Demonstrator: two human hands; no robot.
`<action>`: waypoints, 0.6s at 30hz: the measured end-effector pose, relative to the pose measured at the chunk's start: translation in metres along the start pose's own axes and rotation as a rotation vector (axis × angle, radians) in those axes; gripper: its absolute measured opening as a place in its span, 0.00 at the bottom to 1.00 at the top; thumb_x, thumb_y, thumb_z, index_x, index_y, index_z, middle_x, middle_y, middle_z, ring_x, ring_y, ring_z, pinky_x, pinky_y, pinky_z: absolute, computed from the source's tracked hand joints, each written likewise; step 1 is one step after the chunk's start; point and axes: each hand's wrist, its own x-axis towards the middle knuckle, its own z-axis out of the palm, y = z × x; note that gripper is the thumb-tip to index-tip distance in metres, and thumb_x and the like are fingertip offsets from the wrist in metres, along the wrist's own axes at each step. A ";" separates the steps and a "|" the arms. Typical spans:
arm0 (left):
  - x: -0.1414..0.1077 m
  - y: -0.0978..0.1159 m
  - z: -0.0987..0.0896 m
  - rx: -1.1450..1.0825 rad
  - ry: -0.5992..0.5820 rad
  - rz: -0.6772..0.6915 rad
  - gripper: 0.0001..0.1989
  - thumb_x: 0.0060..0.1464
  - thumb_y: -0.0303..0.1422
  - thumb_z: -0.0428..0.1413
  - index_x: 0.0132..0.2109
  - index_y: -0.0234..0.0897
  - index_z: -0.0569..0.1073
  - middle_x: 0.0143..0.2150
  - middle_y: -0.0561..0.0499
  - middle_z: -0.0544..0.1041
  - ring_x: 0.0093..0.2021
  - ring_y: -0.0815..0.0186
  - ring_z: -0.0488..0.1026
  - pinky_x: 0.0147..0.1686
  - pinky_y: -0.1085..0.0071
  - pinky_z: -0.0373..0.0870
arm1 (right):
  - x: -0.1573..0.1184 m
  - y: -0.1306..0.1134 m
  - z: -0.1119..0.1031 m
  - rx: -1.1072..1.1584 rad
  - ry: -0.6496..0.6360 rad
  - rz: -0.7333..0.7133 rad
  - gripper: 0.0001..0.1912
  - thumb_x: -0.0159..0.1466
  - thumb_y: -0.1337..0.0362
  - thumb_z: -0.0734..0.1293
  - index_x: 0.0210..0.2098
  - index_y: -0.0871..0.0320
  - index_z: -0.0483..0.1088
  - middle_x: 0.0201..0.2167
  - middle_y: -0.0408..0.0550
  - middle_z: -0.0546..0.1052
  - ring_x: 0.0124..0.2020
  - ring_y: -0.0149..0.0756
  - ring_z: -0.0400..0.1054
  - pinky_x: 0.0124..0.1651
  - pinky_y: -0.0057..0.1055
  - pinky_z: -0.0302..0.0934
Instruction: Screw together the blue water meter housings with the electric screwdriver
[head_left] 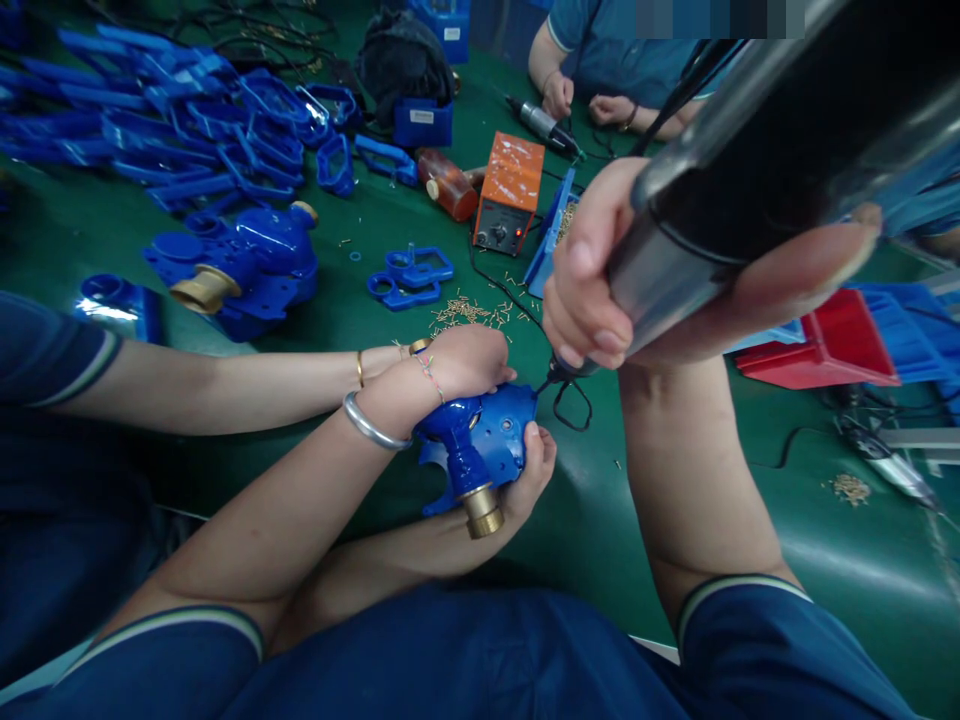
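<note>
My right hand (600, 270) is wrapped round a silver and black electric screwdriver (675, 255), close to the camera. The bit points down at the right edge of a blue housing with a brass threaded fitting (469, 455). My left hand (469, 358), with a silver bangle on its forearm, is closed against the far side of that housing. Its fingers curl inward, and whatever they hold is hidden. A co-worker's hand (532, 465) supports the housing from below right. The co-worker's other arm (225, 385) reaches in from the left, its hand mostly hidden behind mine.
Loose brass screws (465, 310) lie beyond the housing, near blue frames (412, 275) and an orange power box (510, 190). A second blue housing (255, 260) stands left, before piled blue frames (202, 120). Red bin (817, 340) and another screwdriver (892, 465) are right. Another person (622, 60) sits opposite.
</note>
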 end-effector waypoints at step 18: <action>0.000 -0.002 0.001 -0.037 -0.002 -0.029 0.09 0.55 0.34 0.56 0.35 0.32 0.76 0.33 0.46 0.79 0.33 0.64 0.73 0.35 0.72 0.63 | 0.001 0.004 -0.006 0.026 -0.090 0.001 0.15 0.61 0.55 0.67 0.39 0.60 0.66 0.22 0.34 0.69 0.18 0.23 0.60 0.25 0.20 0.63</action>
